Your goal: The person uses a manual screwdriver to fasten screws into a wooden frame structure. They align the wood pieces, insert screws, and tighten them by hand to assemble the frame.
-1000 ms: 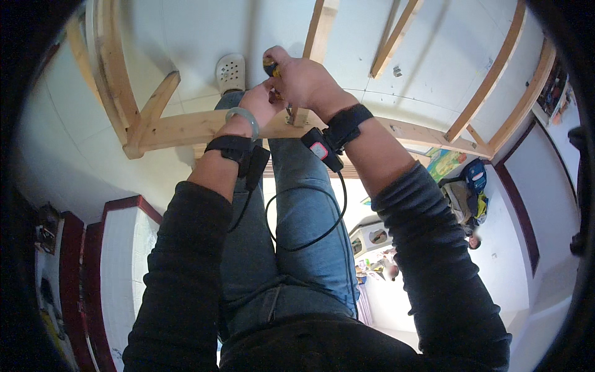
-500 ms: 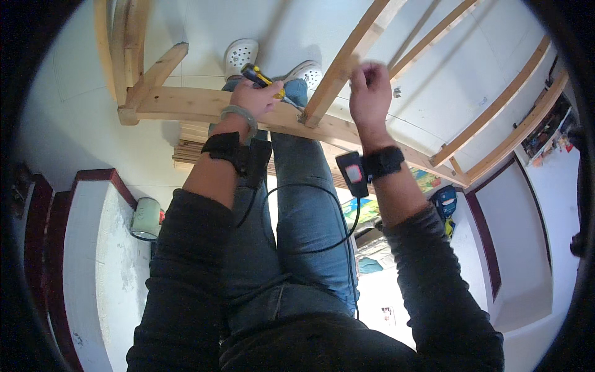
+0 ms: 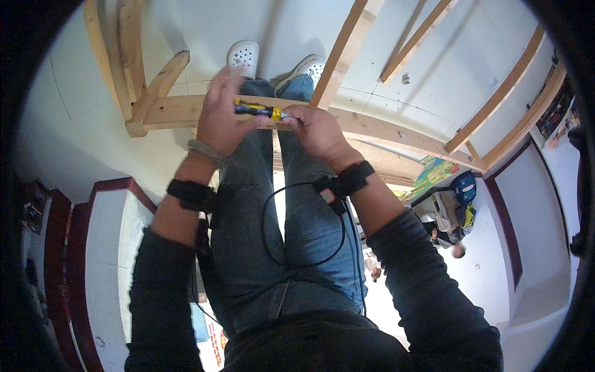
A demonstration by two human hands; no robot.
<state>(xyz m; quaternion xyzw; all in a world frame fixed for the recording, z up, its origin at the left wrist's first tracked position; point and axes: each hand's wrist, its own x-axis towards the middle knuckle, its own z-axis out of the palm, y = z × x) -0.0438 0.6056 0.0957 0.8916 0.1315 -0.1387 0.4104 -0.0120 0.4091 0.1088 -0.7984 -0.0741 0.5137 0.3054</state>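
A screwdriver (image 3: 255,110) with a black and yellow handle lies level in front of my legs, above the long wooden rail (image 3: 170,113). My right hand (image 3: 320,132) pinches it at the shaft end, just past the yellow collar, and the tip is hidden by the fingers. At the butt of the handle is my left hand (image 3: 221,124). Its fingers stretch upward, apart from the handle and smeared by motion, while the thumb lies just below the handle. A wooden crosspiece (image 3: 346,53) meets the rail behind my right hand.
More slats of the wooden frame (image 3: 503,88) stand at the right, and others (image 3: 133,56) at the left. My white clogs (image 3: 243,57) are on the pale tiled floor beyond the rail. A black cable (image 3: 266,214) loops across my jeans. Bags (image 3: 463,186) lie at the right.
My right hand has come left and down from beside the crosspiece to take the screwdriver's shaft end. The left hand has shifted left, its fingers opening off the handle, which has turned nearly level.
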